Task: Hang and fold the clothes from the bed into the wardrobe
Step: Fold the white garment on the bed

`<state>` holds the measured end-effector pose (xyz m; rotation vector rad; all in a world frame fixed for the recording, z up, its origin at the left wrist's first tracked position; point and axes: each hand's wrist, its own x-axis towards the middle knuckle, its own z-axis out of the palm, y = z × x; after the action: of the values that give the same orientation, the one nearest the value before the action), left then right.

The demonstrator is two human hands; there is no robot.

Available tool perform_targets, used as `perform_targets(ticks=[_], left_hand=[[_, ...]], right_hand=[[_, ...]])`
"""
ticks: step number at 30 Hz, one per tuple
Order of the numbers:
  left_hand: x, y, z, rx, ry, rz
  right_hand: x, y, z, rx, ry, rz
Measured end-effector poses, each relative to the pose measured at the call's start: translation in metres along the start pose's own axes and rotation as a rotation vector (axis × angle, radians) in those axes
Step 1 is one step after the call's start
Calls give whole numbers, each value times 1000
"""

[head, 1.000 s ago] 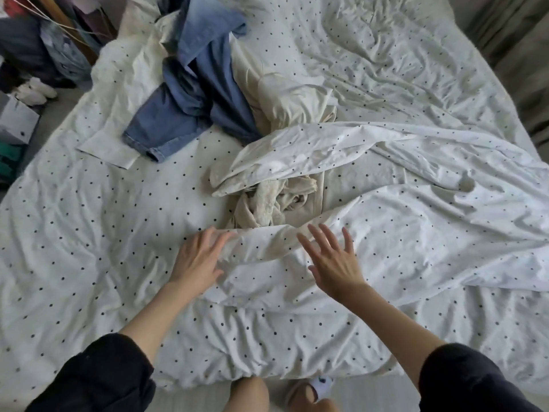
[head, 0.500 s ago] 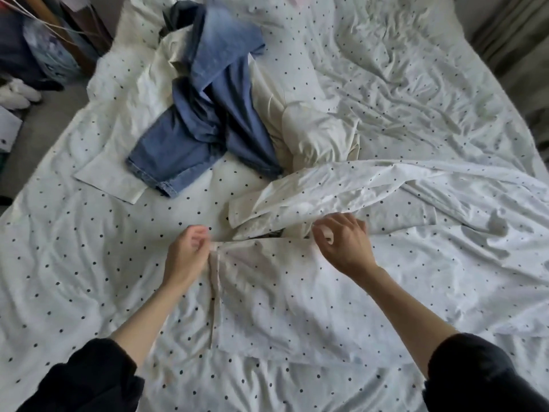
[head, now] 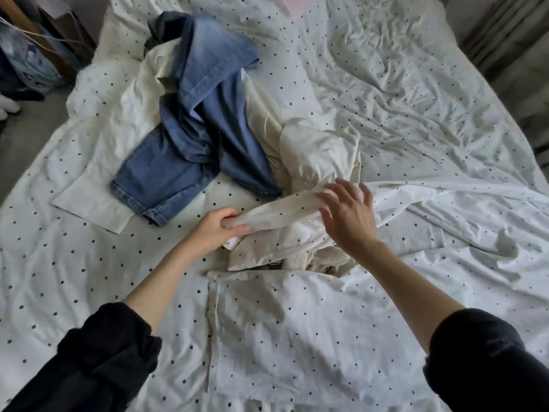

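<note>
While left hand (head: 215, 233) fingers pinch the dotted duvet fold (head: 285, 208), right hand (head: 347, 217) hovers spread; jeans (head: 202, 138) lie beside.

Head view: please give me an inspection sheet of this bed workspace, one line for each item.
Surface: bed under rumpled white dotted bedding.
Job's things: blue jeans lying over a cream garment; more cream cloth bunched near the hands.
Clutter: nothing seen on the bed.
Grippers: left hand pinches a dotted fabric edge; right hand open, fingers spread over it.
Cables: nothing seen.
Surroundings: grey floor, dark items at upper left; curtain at right.
</note>
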<state>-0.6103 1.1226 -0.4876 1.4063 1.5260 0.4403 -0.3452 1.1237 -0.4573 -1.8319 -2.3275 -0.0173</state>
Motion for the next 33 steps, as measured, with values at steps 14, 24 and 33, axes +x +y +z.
perform_targets(ticks=[14, 24, 33], left_hand=[[43, 52, -53, -708, 488, -52], [23, 3, -11, -586, 101, -552], [14, 19, -3, -287, 309, -457]], right_hand=[[4, -19, -2, 100, 269, 118], [-52, -25, 32, -21, -55, -101], [-24, -50, -1, 153, 206, -120]])
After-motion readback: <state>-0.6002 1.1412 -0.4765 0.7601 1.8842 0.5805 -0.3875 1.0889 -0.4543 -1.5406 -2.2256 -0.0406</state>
